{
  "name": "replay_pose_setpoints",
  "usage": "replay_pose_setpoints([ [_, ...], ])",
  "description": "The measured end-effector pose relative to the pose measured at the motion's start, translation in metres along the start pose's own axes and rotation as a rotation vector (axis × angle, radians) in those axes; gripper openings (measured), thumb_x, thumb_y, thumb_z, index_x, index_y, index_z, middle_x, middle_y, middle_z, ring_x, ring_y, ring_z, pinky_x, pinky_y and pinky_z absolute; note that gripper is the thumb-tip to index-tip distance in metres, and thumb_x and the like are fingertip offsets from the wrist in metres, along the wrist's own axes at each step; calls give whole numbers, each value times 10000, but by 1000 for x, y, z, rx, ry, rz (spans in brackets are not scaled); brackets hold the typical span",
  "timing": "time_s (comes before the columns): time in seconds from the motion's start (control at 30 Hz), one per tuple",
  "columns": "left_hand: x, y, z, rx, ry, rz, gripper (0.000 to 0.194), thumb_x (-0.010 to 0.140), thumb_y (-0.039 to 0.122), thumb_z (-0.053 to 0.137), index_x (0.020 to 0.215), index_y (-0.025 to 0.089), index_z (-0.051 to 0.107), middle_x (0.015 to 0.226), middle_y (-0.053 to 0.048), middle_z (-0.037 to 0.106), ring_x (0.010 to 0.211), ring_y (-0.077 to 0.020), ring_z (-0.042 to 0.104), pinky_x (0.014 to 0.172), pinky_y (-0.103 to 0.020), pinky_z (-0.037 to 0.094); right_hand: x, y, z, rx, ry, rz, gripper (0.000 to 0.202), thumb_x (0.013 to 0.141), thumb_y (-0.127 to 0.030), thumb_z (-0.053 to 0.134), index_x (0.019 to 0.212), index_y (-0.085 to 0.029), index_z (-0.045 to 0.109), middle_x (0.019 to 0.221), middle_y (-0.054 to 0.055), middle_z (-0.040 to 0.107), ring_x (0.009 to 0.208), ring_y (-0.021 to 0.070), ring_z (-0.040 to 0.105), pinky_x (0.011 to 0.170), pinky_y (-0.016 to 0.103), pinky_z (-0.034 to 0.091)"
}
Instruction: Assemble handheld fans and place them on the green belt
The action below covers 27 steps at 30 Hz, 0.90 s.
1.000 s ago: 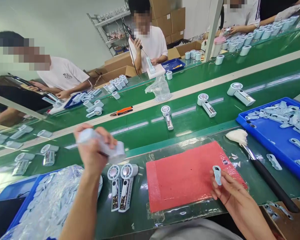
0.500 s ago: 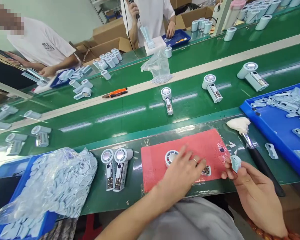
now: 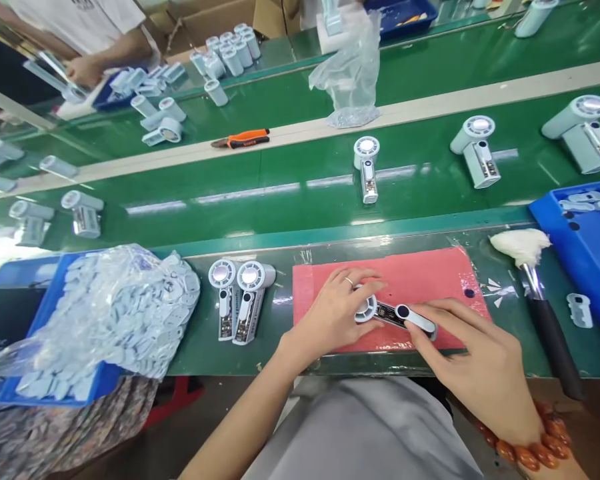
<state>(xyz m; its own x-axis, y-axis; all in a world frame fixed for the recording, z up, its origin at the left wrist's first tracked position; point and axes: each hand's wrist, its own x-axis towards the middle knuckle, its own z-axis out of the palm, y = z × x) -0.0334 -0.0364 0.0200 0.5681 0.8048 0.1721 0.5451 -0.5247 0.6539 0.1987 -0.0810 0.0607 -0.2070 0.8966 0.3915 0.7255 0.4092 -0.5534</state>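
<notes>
On the red mat (image 3: 425,270) lies a handheld fan (image 3: 391,313) with its circuit board showing along the handle. My left hand (image 3: 337,303) is wrapped round the round fan head. Between the thumb and fingers of my right hand (image 3: 467,347) is a small light-blue cover (image 3: 417,321) with a dark round spot, held over the far end of the handle. Left of the mat, two similar fans (image 3: 247,300) lie side by side.
A bag of pale parts (image 3: 135,307) sits over a blue tray at left. A black-handled mallet (image 3: 555,340) and another blue tray (image 3: 555,213) are at right. Beyond are more fans (image 3: 368,170), pliers (image 3: 245,139), a plastic bag (image 3: 353,80) and a person's arm (image 3: 110,53).
My right hand has moved left onto the fan handle, where a cover with a dark spot now shows in its fingers. My left hand has closed round the fan head. The camera view has shifted downward.
</notes>
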Motion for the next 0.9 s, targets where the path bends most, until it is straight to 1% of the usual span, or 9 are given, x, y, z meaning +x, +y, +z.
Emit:
replay_pose_setpoints([
  [0.07,-2,-4,0,-65,16,2,556,934,400,837,1398,223,585,1385,-110,683,1319,-272,643,1177,-468,500,6,0,3,-25,-62,-63,119,1015,-176,693,1113,-219,746,987,5,705,766,81,659,662,199,527],
  [0.2,-4,-9,0,-68,-16,-48,536,934,447,831,1379,247,608,1346,-89,697,1270,-274,660,1140,-468,500,12,1,9,-56,-170,-178,126,1045,-175,644,1136,-183,731,1041,48,670,910,133,675,811,256,534],
  [0.27,-4,-9,2,-62,-33,-59,510,951,464,809,1372,250,618,1344,-82,699,1258,-271,665,1137,-465,490,15,2,9,-76,-210,-227,127,1046,-160,631,1136,-167,720,1027,56,645,888,138,659,783,270,518],
  [0.4,-4,-12,8,-78,-7,-45,434,971,455,784,1331,259,643,1324,-62,703,1261,-240,664,1165,-435,453,19,3,7,-96,-283,-313,113,1049,-128,613,1115,-159,699,902,22,591,692,100,564,657,279,461],
  [0.5,-5,-13,14,-84,3,-53,379,979,448,776,1289,262,663,1279,-52,708,1230,-219,674,1163,-416,447,20,5,6,-53,-325,-290,102,1059,-139,604,1119,-178,676,858,5,560,647,96,530,617,282,447],
  [0.57,-4,-13,15,-81,-7,-75,369,968,447,791,1268,268,674,1261,-50,711,1221,-222,676,1163,-417,444,19,6,6,-61,-338,-290,118,1061,-140,600,1145,-184,670,857,3,559,653,103,532,617,290,447],
  [0.7,-2,-11,14,-89,-29,-99,385,941,422,828,1259,265,678,1258,-47,712,1191,-222,680,1128,-397,467,14,9,9,-150,-318,-379,185,1029,-81,616,1195,-144,667,840,14,583,713,139,581,673,328,456],
  [0.8,-3,-9,14,-86,-31,-111,375,948,430,815,1250,257,678,1249,-45,714,1133,-214,690,1097,-384,489,9,10,15,-70,-255,-304,208,1007,-67,656,1200,-146,669,872,22,612,761,141,605,708,313,484],
  [0.9,-8,-8,16,-56,0,-80,326,994,433,752,1250,247,676,1219,-48,717,1109,-210,692,1075,-383,502,2,12,18,33,-222,-196,213,1006,-102,680,1207,-173,689,874,18,579,765,139,581,707,305,497],
])
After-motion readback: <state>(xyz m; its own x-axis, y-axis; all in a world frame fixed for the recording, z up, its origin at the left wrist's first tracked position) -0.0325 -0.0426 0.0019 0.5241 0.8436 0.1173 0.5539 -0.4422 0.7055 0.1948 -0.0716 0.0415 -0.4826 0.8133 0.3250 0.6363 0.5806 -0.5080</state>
